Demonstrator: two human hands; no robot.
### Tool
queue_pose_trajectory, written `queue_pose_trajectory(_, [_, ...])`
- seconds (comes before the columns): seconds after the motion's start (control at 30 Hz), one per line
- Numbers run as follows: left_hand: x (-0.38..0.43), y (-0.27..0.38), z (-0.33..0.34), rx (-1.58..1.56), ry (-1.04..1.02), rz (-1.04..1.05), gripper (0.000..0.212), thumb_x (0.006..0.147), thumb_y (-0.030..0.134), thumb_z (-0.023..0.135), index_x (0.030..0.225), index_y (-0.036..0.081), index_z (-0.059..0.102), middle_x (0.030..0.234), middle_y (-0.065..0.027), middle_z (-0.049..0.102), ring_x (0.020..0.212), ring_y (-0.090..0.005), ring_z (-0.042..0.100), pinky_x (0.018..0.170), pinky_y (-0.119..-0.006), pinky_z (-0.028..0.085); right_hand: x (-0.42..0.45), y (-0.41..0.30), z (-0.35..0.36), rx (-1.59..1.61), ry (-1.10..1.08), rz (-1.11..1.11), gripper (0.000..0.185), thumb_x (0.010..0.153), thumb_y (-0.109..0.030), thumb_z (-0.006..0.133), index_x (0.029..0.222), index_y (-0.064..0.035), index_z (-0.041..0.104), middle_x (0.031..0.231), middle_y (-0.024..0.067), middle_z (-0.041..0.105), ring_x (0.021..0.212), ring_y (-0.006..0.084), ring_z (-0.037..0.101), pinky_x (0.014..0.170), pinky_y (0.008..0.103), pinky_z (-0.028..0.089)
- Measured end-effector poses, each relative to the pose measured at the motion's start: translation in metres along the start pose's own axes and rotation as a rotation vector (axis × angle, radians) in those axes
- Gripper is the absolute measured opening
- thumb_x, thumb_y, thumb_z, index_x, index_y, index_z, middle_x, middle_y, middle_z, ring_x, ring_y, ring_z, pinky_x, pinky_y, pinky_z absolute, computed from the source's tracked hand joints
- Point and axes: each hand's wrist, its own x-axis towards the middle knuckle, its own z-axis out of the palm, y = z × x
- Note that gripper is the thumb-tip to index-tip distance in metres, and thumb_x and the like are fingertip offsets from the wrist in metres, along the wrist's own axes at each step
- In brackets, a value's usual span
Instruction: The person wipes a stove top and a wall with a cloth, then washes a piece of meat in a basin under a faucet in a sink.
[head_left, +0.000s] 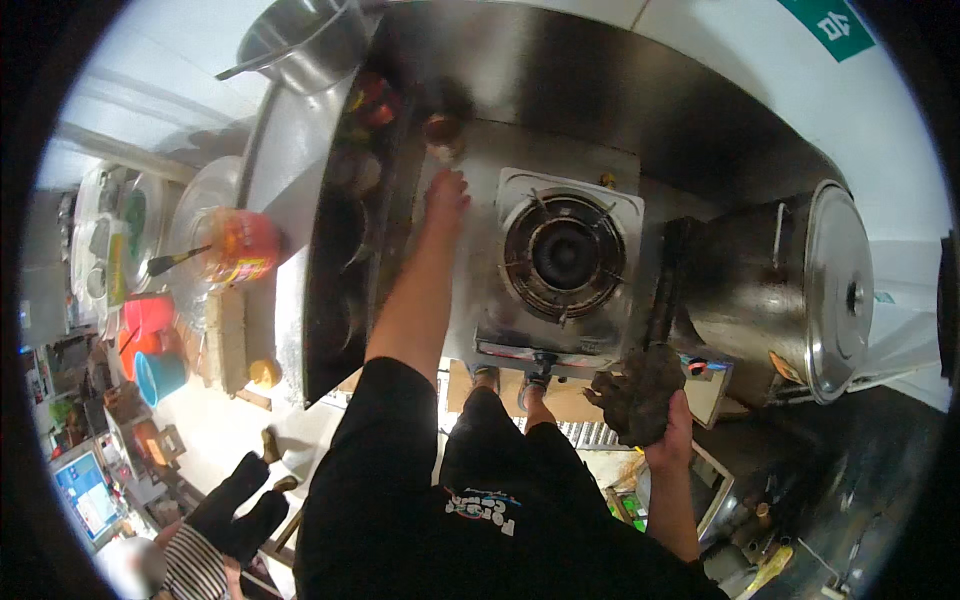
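My left hand (448, 196) reaches out over the metal counter (469, 300), left of a single-burner gas stove (562, 247). Its fingers look curled and blurred, so whether they hold anything is unclear. Just beyond them sits a small reddish-brown container (444, 131), in shadow. A dark, crumpled, dirty rag (637, 397) hangs in my right hand (675, 435), near the stove's front right corner. The burner carries a black ring and pan supports, with no pot on it.
A tall lidded steel stockpot (750, 277) stands right of the stove. At left are a steel pot (307, 45), a red-orange plastic jar (244, 244) with a brush (176, 260) by it, and a blue bucket (160, 377). Another person (199, 555) is at lower left.
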Motion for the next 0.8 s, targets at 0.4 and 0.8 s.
queue_pose_trajectory(0.4, [-0.274, -0.066, -0.091, 0.242, 0.118, 0.014, 0.034, 0.084, 0.014, 0.061, 0.116, 0.001, 0.057, 0.107, -0.0071, 0.061, 0.095, -0.0155, 0.054, 0.081, -0.027, 0.042, 0.028, -0.003, 0.081, -0.057, -0.186, 0.155, 0.046, 0.099, -0.032, 0.037, 0.137, -0.0052, 0.037, 0.136, 0.0099, 0.046, 0.121, 0.0267, 0.047, 0.104, 0.0421, 0.036])
queue_pose_trajectory(0.8, [-0.322, -0.077, -0.183, 0.174, 0.341, -0.119, 0.025, 0.083, 0.010, 0.058, 0.106, 0.001, 0.060, 0.096, -0.0053, 0.063, 0.088, -0.0141, 0.058, 0.075, -0.027, 0.045, 0.182, 0.041, 0.265, -0.379, -0.418, 0.027, 0.044, 0.096, -0.032, 0.050, 0.129, -0.0039, 0.046, 0.123, 0.0048, 0.054, 0.112, 0.0182, 0.052, 0.092, 0.0337, 0.043])
